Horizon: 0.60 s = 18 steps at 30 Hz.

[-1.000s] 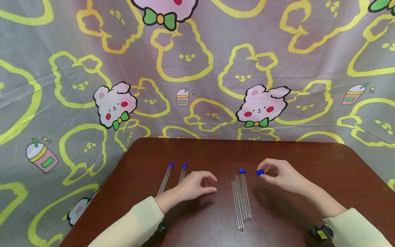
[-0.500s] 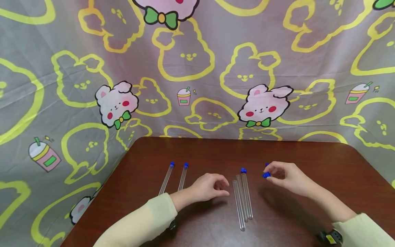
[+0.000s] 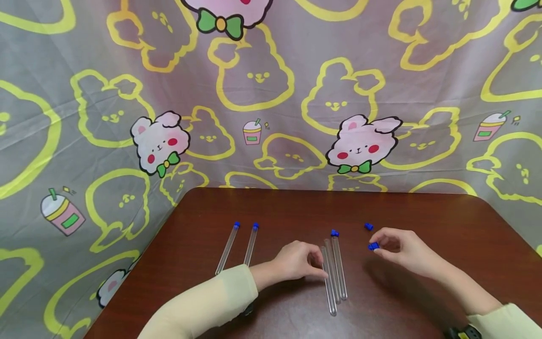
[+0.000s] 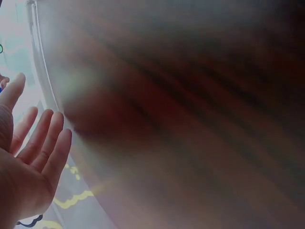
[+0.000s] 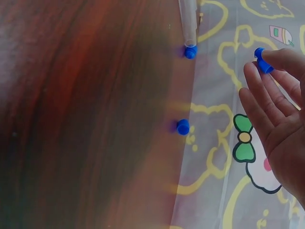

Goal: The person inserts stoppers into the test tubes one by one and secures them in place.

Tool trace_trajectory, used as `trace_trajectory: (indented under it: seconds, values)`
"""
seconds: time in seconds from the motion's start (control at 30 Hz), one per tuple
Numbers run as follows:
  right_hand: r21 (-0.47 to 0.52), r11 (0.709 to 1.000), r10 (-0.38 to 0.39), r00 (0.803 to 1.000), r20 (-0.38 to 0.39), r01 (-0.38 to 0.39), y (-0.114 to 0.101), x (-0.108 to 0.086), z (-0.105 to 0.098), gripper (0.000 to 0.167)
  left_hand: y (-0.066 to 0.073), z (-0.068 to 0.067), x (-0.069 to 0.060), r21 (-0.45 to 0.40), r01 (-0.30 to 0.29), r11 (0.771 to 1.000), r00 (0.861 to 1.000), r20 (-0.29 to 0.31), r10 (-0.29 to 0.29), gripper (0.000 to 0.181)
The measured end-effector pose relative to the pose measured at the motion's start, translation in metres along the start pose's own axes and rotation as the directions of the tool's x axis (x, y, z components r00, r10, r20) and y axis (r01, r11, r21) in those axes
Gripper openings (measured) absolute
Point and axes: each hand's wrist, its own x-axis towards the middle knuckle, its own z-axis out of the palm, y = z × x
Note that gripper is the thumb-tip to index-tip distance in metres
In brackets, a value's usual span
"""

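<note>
Three clear glass test tubes lie side by side mid-table. My left hand (image 3: 298,260) is at the leftmost test tube (image 3: 331,296), thumb and fingers apart beside it; whether they touch it is unclear. In the left wrist view the fingers (image 4: 40,140) look fairly straight. My right hand (image 3: 408,249) pinches a blue cap (image 3: 373,246) between thumb and fingertips, above the table to the right of the tubes. Another blue cap (image 3: 369,226) lies on the table behind it. One more blue cap (image 5: 190,51) sits at the mouth of the rightmost test tube (image 3: 339,273).
Two test tubes with blue caps, a left one (image 3: 227,249) and a right one (image 3: 251,245), lie on the left of the brown table (image 3: 292,212); the left sleeve partly covers the right one. A patterned curtain (image 3: 279,155) hangs behind and along the left.
My left hand has moved right, up to the leftmost of the three tubes. My right hand, holding the cap, has shifted right and nearer, uncovering the loose cap behind it.
</note>
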Motion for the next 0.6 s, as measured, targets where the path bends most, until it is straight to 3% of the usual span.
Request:
trace_trajectory:
  seconds: [0.43, 0.6]
  values:
    - [-0.003, 0.999, -0.035, 0.999, -0.004, 0.035, 0.001, -0.002, 0.003, 0.026, 0.010, 0.007, 0.008, 0.109, 0.090, 0.990, 0.996, -0.009, -0.089, 0.034]
    - [0.001, 0.999, -0.036, 0.999, -0.004, 0.036, 0.000, -0.003, 0.004, 0.026, 0.010, 0.006, 0.008, 0.103, 0.127, 0.987, 0.992, -0.006, -0.127, 0.034]
